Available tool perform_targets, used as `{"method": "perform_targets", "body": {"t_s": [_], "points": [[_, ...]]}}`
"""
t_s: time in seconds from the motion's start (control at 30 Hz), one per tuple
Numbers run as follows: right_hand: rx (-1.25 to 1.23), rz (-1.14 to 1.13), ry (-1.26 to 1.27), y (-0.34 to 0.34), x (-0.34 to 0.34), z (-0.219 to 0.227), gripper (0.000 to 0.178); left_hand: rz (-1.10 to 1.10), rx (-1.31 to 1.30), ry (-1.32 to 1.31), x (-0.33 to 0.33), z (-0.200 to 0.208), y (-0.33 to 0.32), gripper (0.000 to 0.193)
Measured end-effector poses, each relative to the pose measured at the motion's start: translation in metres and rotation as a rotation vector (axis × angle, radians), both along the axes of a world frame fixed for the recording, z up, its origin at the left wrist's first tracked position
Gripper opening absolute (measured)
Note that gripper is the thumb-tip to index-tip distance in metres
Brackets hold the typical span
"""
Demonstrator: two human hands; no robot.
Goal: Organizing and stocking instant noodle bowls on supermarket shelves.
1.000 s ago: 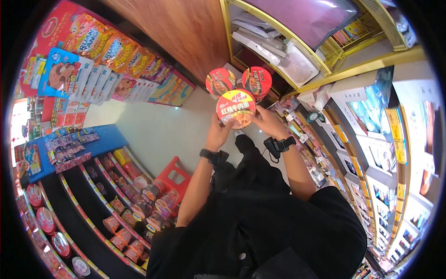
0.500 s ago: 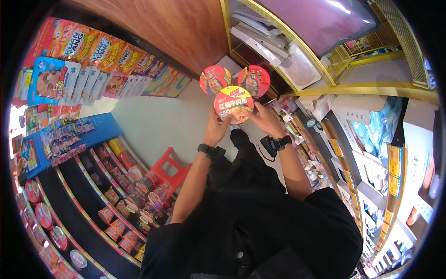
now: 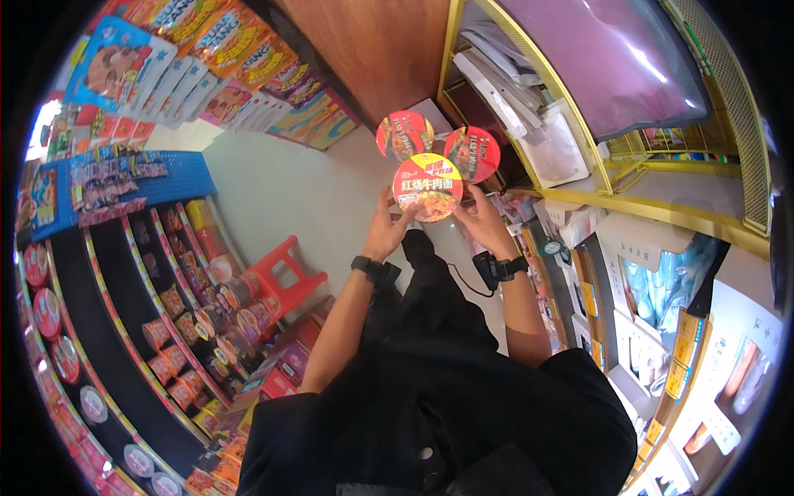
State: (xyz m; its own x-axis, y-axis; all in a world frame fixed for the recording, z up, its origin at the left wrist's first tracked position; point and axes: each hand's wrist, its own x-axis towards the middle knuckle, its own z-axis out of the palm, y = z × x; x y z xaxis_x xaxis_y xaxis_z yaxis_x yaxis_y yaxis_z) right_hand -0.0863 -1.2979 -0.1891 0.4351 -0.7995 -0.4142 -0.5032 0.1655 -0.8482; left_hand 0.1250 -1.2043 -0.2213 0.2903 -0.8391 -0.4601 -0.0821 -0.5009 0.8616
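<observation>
One round red-and-yellow tub (image 3: 428,188) | left grip (image 3: 387,231), right grip (image 3: 485,226): half-curled, clasping its sides

The front tub lid (image 3: 428,187) is red and yellow with food print, the rear lids (image 3: 473,155) mostly red. The shelf (image 3: 120,298) is black, the pegboard (image 3: 190,175) at its far edge dotted blue.

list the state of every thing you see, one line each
front bowl, lid on, held in both hands
left hand, gripping the bowl's left side
right hand, gripping its right side
rear left bowl, lid on, support hidden
rear right bowl, lid on, support hidden
black wristbands, strapped on
snack packets, hanging in rows
</observation>
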Motion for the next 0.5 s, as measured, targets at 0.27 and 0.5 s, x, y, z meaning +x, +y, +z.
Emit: {"method": "perform_targets", "body": {"t_s": [0.27, 0.5], "points": [[-0.224, 0.013, 0.079, -0.003, -0.001, 0.01, 0.07, 0.049, 0.043, -0.024, 0.005, 0.016, 0.04, 0.092], [-0.501, 0.094, 0.058, 0.002, 0.018, 0.047, 0.064, 0.259, 0.019, 0.0, 0.015, 0.013, 0.151, 0.09]]}}
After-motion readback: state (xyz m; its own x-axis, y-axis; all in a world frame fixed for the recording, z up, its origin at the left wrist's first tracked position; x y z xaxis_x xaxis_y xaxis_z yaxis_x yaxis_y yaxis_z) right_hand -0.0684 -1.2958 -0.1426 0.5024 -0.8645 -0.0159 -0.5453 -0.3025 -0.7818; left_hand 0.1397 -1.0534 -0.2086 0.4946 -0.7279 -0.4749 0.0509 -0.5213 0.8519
